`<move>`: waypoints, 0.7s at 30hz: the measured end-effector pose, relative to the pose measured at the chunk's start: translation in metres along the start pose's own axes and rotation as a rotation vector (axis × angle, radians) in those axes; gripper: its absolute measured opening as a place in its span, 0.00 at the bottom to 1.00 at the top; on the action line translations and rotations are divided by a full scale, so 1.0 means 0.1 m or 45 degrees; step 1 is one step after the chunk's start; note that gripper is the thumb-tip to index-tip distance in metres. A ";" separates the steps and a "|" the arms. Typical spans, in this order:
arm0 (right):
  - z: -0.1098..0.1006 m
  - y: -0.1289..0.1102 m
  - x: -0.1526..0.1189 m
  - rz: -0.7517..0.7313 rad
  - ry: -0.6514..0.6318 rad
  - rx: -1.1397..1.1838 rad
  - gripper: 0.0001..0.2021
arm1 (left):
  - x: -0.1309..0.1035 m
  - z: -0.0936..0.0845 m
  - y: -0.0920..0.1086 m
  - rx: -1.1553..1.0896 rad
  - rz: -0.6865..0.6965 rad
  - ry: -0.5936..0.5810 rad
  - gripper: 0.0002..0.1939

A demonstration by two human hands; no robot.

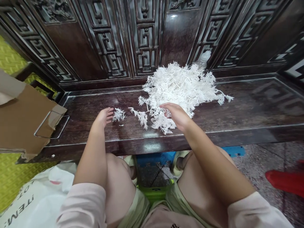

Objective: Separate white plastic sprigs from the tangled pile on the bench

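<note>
A large heap of white branching sprigs (178, 84) lies on the dark wooden bench (244, 107). My right hand (174, 114) is over the near edge of the heap, fingers stretched toward the left and apart from the thumb, with nothing seen held. On the left, my left hand (104, 117) has its fingers spread beside a small loose white sprig (118, 114), and its palm looks bare. Another sprig (141, 117) juts out from the heap between both hands.
Behind the heap stands a clear bottle (204, 58) against the carved backrest (144, 34). Brown cardboard (26, 117) and a metal wire frame (51, 136) are at the left end. A white bag (45, 193) sits lower left, a red object (285, 180) lower right.
</note>
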State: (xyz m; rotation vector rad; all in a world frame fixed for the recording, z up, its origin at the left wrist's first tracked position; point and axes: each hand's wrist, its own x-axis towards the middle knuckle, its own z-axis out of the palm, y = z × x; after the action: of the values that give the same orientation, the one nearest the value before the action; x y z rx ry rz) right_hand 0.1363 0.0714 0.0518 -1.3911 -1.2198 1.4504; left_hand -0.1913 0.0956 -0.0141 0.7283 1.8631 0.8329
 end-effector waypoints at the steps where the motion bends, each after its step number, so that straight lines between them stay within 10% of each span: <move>1: 0.02 0.00 0.00 0.009 -0.011 0.001 0.11 | -0.04 0.04 0.05 0.004 0.019 0.007 0.24; 12: 0.09 -0.05 -0.08 0.016 -0.157 0.080 0.10 | -1.46 1.13 0.44 0.235 0.862 -0.388 0.17; 21: 0.08 -0.06 -0.08 0.073 -0.257 0.129 0.12 | -1.42 1.25 0.37 0.212 0.930 -0.205 0.10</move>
State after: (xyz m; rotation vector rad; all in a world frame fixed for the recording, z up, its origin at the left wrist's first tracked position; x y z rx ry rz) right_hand 0.1283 0.0637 0.0594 -1.2439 -1.2196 1.7022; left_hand -0.0169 0.0379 0.0466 1.5838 1.5279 1.0283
